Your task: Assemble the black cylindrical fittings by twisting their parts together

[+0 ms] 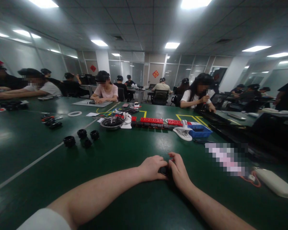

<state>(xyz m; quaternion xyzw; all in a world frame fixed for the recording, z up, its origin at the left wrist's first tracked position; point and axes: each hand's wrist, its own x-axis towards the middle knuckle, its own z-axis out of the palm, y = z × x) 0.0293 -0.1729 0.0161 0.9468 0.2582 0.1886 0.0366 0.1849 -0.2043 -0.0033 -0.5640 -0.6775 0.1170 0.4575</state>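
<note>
Low over the green table (124,198), both hands meet around a small black part (163,170), mostly covered by fingers, so its exact kind cannot be made out. My left hand (152,167) is closed on it from the left, thumb below and fingers above. Curled in from the right, my right hand (180,169) has its thumb and fingertips at the part's other side; some of its fingers are hidden. To the left on the table stand several short black cylindrical parts (69,141), similar in colour to the held one.
Farther back are red blocks in a row (151,120), a round metal-rimmed dish (111,123) with cables, a white clamp (183,131) and a blue tray (199,131). A white case (276,182) lies at right. Across the table, other people sit working.
</note>
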